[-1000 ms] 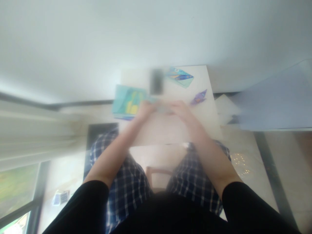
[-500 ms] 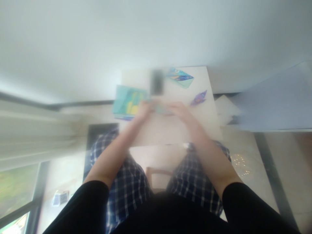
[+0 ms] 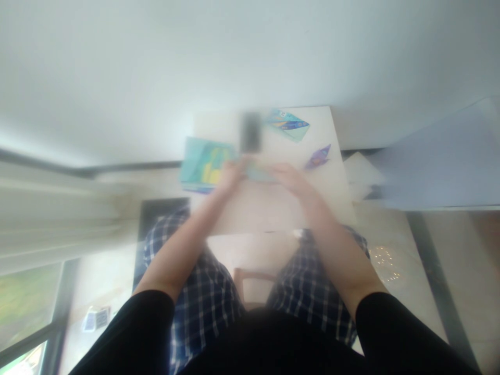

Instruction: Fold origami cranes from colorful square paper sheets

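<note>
Over the middle of the white table [image 3: 265,208], a small pale green sheet of paper [image 3: 261,175] spans the gap between my hands. My left hand [image 3: 233,173] grips its left end, close to a teal and yellow booklet or stack of sheets [image 3: 195,161]. At the other end my right hand [image 3: 288,174] has its fingers closed on the paper. Blur hides the exact fingertips and any fold in the sheet. A purple folded paper [image 3: 319,157] lies to the right, and a larger blue-green folded paper [image 3: 291,125] lies farther back.
Behind the paper a dark rectangular object [image 3: 251,133] lies blurred on the table. A white wall [image 3: 250,52] rises beyond the table's far edge. Below are my checked trouser legs [image 3: 211,291] and a wooden chair part [image 3: 255,275]. A pale panel [image 3: 449,161] stands at the right.
My right hand has shifted very slightly, and a little more of the pale green paper shows between the hands. The other things lie as before.
</note>
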### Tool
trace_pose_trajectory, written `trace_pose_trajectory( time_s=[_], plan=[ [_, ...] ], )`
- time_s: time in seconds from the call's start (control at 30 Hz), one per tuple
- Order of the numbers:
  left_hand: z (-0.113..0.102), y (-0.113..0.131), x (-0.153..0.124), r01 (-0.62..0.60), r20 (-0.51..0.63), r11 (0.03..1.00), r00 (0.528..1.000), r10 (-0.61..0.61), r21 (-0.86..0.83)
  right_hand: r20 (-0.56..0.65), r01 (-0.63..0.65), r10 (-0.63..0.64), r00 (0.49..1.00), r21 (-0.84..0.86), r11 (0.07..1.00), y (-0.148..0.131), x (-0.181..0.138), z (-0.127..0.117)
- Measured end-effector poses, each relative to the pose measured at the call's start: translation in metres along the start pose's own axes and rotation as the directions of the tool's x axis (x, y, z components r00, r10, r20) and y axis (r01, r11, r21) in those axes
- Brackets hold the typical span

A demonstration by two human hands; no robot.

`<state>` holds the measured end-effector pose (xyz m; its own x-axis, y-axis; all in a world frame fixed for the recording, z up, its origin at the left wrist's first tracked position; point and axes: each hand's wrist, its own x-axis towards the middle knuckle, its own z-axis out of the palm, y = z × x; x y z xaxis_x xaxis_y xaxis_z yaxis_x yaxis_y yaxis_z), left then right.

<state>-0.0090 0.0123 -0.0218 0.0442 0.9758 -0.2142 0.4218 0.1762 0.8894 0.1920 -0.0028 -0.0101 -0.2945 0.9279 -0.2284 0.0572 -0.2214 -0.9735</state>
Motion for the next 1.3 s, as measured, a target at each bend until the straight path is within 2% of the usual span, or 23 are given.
trace_pose_trajectory(
  time_s=[0.17, 0.37, 0.5, 0.67, 0.73, 0.83, 1.0, 1.1, 1.2, 1.3],
  plan=[
    [-0.003, 0.01, -0.005, 0.062, -0.027, 0.998, 0.998, -0.063, -0.022, 0.03, -0.194, 0.194, 0.981, 0.004, 0.981, -0.005, 0.0, -0.005],
    [-0.001, 0.014, -0.006, 0.093, -0.036, 0.995, 0.995, -0.094, -0.034, -0.06, -0.043, 0.034, 0.998, -0.165, 0.985, -0.002, 0.001, -0.005],
    [0.006, 0.012, -0.003, 0.099, 0.008, 0.989, 0.995, -0.098, -0.11, -0.105, -0.005, -0.024, 0.994, -0.262, 0.965, -0.001, 0.002, -0.003],
    [0.007, 0.009, -0.007, 0.144, 0.016, 0.988, 0.99, -0.143, -0.059, -0.03, 0.037, -0.052, 0.998, -0.386, 0.922, -0.001, 0.004, -0.001],
    [0.006, 0.007, -0.007, 0.146, 0.014, 0.988, 0.989, -0.145, -0.051, -0.039, 0.026, -0.047, 0.998, -0.413, 0.91, 0.0, 0.005, 0.0],
    [0.006, 0.001, -0.006, 0.131, 0.074, 0.988, 0.989, -0.125, -0.082, -0.109, 0.017, -0.069, 0.992, -0.419, 0.908, 0.0, 0.005, 0.0],
    [0.011, -0.003, -0.006, 0.1, 0.12, 0.994, 0.988, -0.094, -0.051, -0.088, 0.07, -0.116, 0.989, -0.406, 0.911, -0.001, 0.004, 0.0],
    [0.012, 0.0, -0.007, 0.099, 0.147, 0.994, 0.985, -0.093, -0.036, -0.144, 0.066, -0.141, 0.98, -0.429, 0.901, 0.0, 0.005, 0.003],
    [0.012, 0.002, -0.006, 0.138, 0.142, 0.99, 0.981, -0.13, -0.041, -0.21, 0.055, -0.152, 0.966, -0.407, 0.912, 0.003, 0.005, 0.005],
    [0.014, -0.002, -0.002, 0.094, 0.115, 0.988, 0.99, -0.08, -0.122, -0.243, 0.057, -0.161, 0.957, -0.387, 0.92, 0.003, 0.006, 0.005]
  ],
)
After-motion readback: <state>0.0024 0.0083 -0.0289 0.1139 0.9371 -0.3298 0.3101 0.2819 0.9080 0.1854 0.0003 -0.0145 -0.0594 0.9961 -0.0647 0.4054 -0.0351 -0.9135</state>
